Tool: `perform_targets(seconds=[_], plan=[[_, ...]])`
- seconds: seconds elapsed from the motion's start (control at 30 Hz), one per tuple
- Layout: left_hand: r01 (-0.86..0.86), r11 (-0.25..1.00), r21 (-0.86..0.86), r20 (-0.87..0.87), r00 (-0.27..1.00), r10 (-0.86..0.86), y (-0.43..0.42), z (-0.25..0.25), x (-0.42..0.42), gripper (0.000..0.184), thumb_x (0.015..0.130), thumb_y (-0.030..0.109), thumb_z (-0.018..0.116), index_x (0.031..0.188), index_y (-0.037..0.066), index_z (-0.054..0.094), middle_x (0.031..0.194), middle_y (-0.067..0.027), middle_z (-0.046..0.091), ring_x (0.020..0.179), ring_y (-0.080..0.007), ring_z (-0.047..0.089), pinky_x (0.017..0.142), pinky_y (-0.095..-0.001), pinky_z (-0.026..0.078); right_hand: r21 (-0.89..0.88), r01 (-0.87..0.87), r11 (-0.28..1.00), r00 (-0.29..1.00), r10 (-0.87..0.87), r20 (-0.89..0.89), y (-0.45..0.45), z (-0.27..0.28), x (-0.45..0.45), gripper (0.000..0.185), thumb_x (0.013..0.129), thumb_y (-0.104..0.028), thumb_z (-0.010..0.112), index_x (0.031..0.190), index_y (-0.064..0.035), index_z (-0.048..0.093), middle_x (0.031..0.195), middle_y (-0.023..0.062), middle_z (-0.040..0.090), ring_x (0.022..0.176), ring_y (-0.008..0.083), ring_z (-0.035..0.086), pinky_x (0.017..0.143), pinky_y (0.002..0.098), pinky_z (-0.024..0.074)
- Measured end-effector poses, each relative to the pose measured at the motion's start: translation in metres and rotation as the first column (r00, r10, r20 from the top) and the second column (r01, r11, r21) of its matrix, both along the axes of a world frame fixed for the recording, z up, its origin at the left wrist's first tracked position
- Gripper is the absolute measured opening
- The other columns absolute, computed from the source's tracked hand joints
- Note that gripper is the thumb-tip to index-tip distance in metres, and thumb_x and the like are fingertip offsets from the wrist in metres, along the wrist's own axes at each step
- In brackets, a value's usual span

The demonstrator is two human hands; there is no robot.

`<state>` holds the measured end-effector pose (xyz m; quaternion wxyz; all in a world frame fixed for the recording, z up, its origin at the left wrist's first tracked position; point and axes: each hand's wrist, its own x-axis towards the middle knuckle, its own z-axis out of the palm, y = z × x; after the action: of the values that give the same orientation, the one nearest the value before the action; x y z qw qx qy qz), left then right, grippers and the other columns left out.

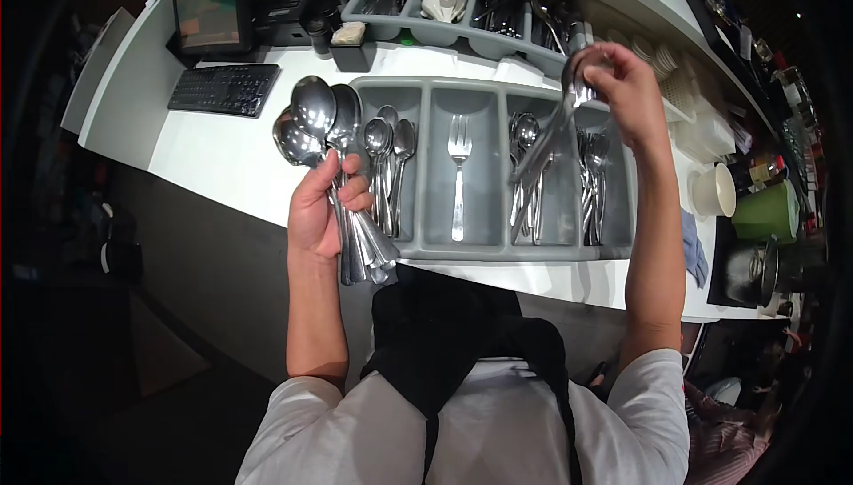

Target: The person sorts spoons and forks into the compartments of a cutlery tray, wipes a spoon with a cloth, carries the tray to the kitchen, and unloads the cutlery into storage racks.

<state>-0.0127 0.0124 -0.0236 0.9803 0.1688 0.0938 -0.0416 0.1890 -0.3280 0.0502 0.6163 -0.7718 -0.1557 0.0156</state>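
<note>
My left hand (320, 205) is closed around the handles of a bunch of large metal spoons (313, 107), bowls up, to the left of the grey cutlery tray (426, 247). My right hand (622, 85) pinches a spoon (579, 76) near its bowl, above the tray's right side. Its handle slants down to the left, smeared by motion; whether there is more than one spoon I cannot tell. Smaller spoons (378, 139) lie in the tray's left compartment and a single fork (459, 161) in the one beside it. Mixed cutlery (528, 134) and more cutlery (593, 174) fill the right compartments.
Behind the tray stands a second cutlery holder (435, 32) with white spoons and dark utensils. A keyboard (225, 90), a screen (209, 5) and a napkin box (351, 51) are at the left. On the right are a cream bowl (713, 190), a green container (766, 211) and a blue cloth (694, 250).
</note>
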Motion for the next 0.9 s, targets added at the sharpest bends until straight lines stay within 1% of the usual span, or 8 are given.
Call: perform_targets(seconds=[0.1, 0.17, 0.2, 0.27, 0.43, 0.57, 0.8, 0.9], plan=[[-0.078, 0.996, 0.046, 0.038, 0.996, 0.077, 0.013, 0.003, -0.005, 0.024, 0.104, 0.026, 0.046, 0.099, 0.003, 0.048, 0.077, -0.004, 0.047, 0.063, -0.0103, 0.042, 0.058, -0.0239, 0.04, 0.008, -0.107, 0.994, 0.989, 0.106, 0.104, 0.052, 0.014, -0.008, 0.025, 0.083, -0.001, 0.064, 0.107, -0.0012, 0.069, 0.084, 0.002, 0.067, 0.074, 0.0077, 0.06, 0.068, 0.0263, 0.0496], [-0.094, 0.996, 0.01, 0.106, 0.99, 0.092, 0.022, 0.001, -0.01, 0.017, 0.104, 0.02, 0.046, 0.105, 0.002, 0.047, 0.093, -0.007, 0.053, 0.065, -0.0106, 0.047, 0.057, -0.0248, 0.042, -0.378, -0.005, 0.926, 0.992, 0.054, 0.118, 0.105, 0.02, -0.034, 0.027, 0.08, -0.005, 0.068, 0.107, -0.0022, 0.069, 0.082, 0.005, 0.068, 0.076, 0.0126, 0.064, 0.071, 0.0301, 0.0508], [-0.077, 0.996, 0.039, 0.083, 0.994, 0.074, 0.026, 0.002, -0.013, 0.026, 0.104, 0.027, 0.046, 0.097, 0.001, 0.048, 0.081, -0.0035, 0.047, 0.064, -0.0106, 0.041, 0.059, -0.0244, 0.039, -0.325, -0.061, 0.944, 0.993, 0.091, 0.078, 0.13, -0.003, -0.032, 0.028, 0.078, -0.006, 0.069, 0.106, -0.0029, 0.069, 0.081, 0.0074, 0.068, 0.075, 0.0155, 0.064, 0.071, 0.0315, 0.0507], [-0.117, 0.992, 0.041, 0.073, 0.991, 0.114, 0.026, 0.009, -0.021, 0.026, 0.104, 0.026, 0.046, 0.098, 0.001, 0.048, 0.083, -0.0035, 0.048, 0.064, -0.0103, 0.042, 0.059, -0.0245, 0.04, -0.282, -0.152, 0.947, 0.987, 0.161, 0.008, 0.168, -0.05, -0.029, 0.03, 0.076, -0.007, 0.072, 0.105, -0.0036, 0.069, 0.08, 0.0108, 0.068, 0.075, 0.0204, 0.065, 0.072, 0.0332, 0.0507], [-0.187, 0.98, 0.063, 0.1, 0.978, 0.18, 0.041, 0.003, -0.045, 0.019, 0.104, 0.021, 0.045, 0.106, 0.002, 0.046, 0.09, -0.0049, 0.051, 0.065, -0.01, 0.044, 0.057, -0.0246, 0.041, -0.362, -0.294, 0.885, 0.956, 0.272, -0.111, 0.211, -0.077, -0.028, 0.027, 0.076, -0.007, 0.072, 0.103, -0.0056, 0.07, 0.091, 0.0161, 0.071, 0.087, 0.0286, 0.069, 0.081, 0.0365, 0.052], [-0.244, 0.967, 0.067, 0.072, 0.968, 0.239, 0.05, -0.009, -0.052, 0.014, 0.102, 0.016, 0.048, 0.112, 0.005, 0.049, 0.089, -0.0067, 0.056, 0.064, -0.0088, 0.049, 0.056, -0.0235, 0.043, -0.6, -0.306, 0.74, 0.948, 0.298, -0.115, 0.224, -0.08, -0.023, 0.034, 0.077, -0.008, 0.071, 0.111, -0.0043, 0.068, 0.097, 0.0189, 0.071, 0.096, 0.0314, 0.068, 0.086, 0.038, 0.0518], [-0.237, 0.97, 0.06, 0.061, 0.97, 0.234, 0.059, -0.011, -0.049, 0.013, 0.101, 0.017, 0.051, 0.108, 0.005, 0.051, 0.09, -0.0069, 0.057, 0.063, -0.0093, 0.05, 0.055, -0.0239, 0.043, -0.625, -0.438, 0.646, 0.895, 0.253, -0.366, 0.235, -0.07, -0.012, 0.034, 0.078, 0.001, 0.063, 0.112, 0.0012, 0.066, 0.095, 0.0202, 0.071, 0.065, 0.0268, 0.072, 0.065, 0.0364, 0.0593], [-0.214, 0.976, 0.045, 0.059, 0.976, 0.211, 0.059, -0.011, -0.045, 0.014, 0.101, 0.017, 0.052, 0.108, 0.005, 0.052, 0.089, -0.0066, 0.057, 0.063, -0.0092, 0.05, 0.055, -0.0238, 0.043, -0.635, -0.446, 0.631, 0.886, 0.211, -0.413, 0.245, -0.068, -0.019, 0.033, 0.078, 0.003, 0.06, 0.111, 0.0035, 0.064, 0.097, 0.0218, 0.07, 0.072, 0.031, 0.072, 0.072, 0.037, 0.0595]])
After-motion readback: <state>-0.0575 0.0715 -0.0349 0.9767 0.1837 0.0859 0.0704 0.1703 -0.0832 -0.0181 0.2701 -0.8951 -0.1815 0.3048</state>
